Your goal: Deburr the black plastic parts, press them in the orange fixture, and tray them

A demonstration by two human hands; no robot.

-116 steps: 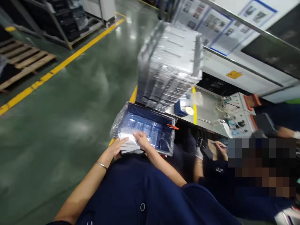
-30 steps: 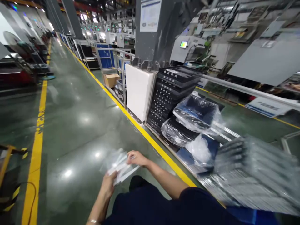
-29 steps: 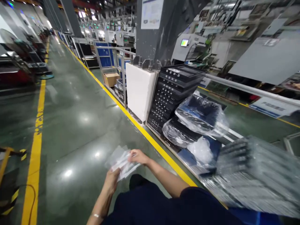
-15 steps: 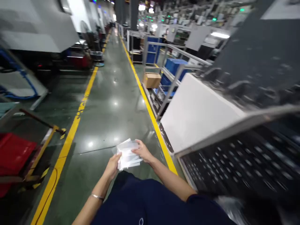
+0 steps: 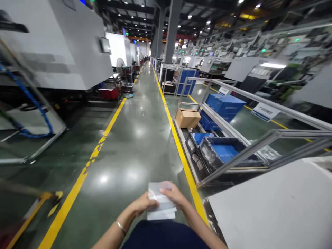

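A small stack of clear plastic bags point(image 5: 161, 215), whitish and slightly uneven at the edges, is held in front of my body. My left hand point(image 5: 143, 204) grips the stack's left side, thumb on top. On the upper right, my right hand point(image 5: 174, 194) pinches the same stack with its thumb over the face and the other fingers behind it. The undersides of the bags and the fingers below are hidden. Whether anything lies inside the bags I cannot tell.
Yellow lines point(image 5: 185, 160) border the green walkway. At right, a metal rail frame point(image 5: 228, 166) surrounds a cardboard box point(image 5: 188, 118), blue boxes point(image 5: 225, 105) and black crates point(image 5: 207, 152). A white panel point(image 5: 275, 204) stands near right; a large machine point(image 5: 85, 45) and fan point(image 5: 120, 64) stand left.
The view has moved forward along the walkway and tilted up, so the dark rack at right has left view. Both hands stay on the bags, now lower in view and closer together.
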